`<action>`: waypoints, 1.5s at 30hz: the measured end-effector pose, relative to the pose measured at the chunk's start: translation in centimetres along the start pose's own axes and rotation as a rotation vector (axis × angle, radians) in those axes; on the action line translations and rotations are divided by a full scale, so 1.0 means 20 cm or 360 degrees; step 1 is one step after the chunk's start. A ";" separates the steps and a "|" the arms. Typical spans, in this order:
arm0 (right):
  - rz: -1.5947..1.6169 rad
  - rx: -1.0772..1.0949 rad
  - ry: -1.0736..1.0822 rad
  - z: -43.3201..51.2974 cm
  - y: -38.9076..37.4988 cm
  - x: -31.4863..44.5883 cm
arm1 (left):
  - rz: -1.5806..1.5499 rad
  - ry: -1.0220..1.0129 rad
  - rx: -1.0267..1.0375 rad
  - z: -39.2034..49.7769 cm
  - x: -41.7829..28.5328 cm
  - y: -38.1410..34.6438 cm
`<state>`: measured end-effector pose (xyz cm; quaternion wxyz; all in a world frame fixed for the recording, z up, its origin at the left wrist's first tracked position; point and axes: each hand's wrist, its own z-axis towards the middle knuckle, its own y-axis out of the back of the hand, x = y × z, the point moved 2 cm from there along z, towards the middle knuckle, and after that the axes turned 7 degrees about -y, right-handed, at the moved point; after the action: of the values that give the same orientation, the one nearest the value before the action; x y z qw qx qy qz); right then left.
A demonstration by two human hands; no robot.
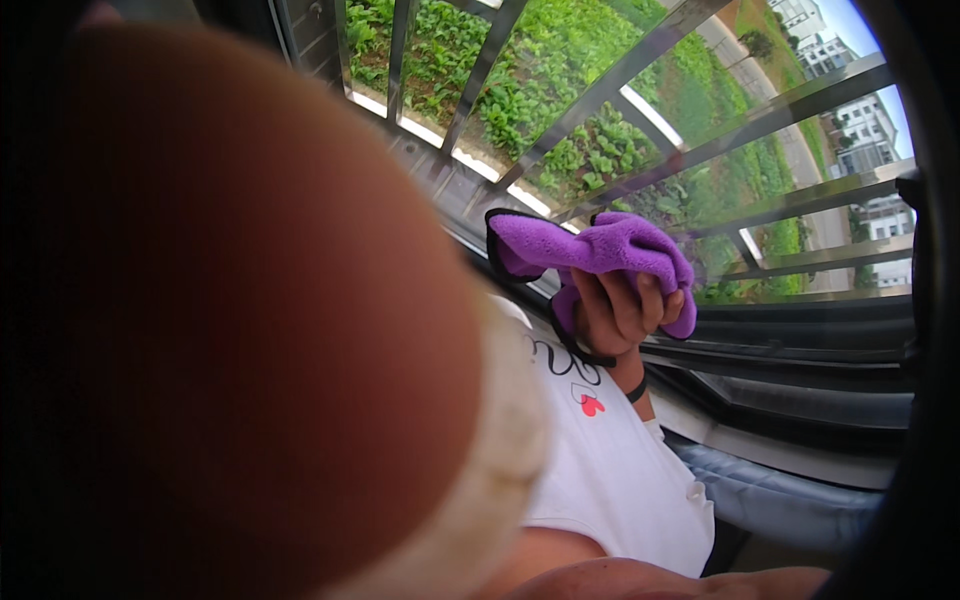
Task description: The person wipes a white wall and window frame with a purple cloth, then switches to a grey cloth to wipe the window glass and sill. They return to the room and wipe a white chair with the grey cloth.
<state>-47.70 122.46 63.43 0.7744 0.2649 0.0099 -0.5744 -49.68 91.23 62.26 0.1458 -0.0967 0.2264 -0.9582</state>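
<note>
My left hand is closed around a bunched purple microfibre cloth with black edging. Folds of the cloth stick out past the fingers on both sides, in front of a window pane. A black band circles that wrist. A huge, blurred reddish-brown shape, apparently skin very close to the lens, covers the left half of the view. It may be my right hand, but its fingers cannot be made out. Bare skin of an arm crosses the bottom edge. Between them lies a white shirt with black lettering and a red heart.
Behind the window pane stand metal railing bars, with green plants, a road and white buildings beyond. A dark window frame and its light sill run along the right. Pale blue fabric lies below the sill.
</note>
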 end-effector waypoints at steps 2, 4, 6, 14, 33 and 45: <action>-0.0027 -0.0049 -0.0005 0.00 -0.01 0.00 | 0.0045 0.0044 -0.0005 -0.06 -0.04 0.03; 0.0015 -0.0076 -0.0031 -0.01 -0.01 0.01 | 0.0072 0.0078 -0.0013 -0.09 -0.06 0.05; 0.0015 -0.0099 -0.0034 -0.02 -0.01 0.00 | 0.0087 0.0101 -0.0016 -0.11 -0.06 0.07; -0.0074 -0.0083 -0.0008 -0.09 -0.03 0.00 | -0.0010 0.0134 0.0096 0.03 0.08 0.10; 0.0523 -0.0218 0.0156 0.30 -0.16 0.16 | -0.1101 0.1374 0.1630 -0.08 0.20 -0.40; 0.2225 0.0368 0.0346 0.64 -0.21 0.19 | 0.0552 0.0207 0.1662 -0.26 0.14 -0.32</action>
<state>-53.90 112.94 71.49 0.9228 0.3453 -0.1460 0.0883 -55.12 97.92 61.09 0.3159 0.0865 -0.2575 -0.9091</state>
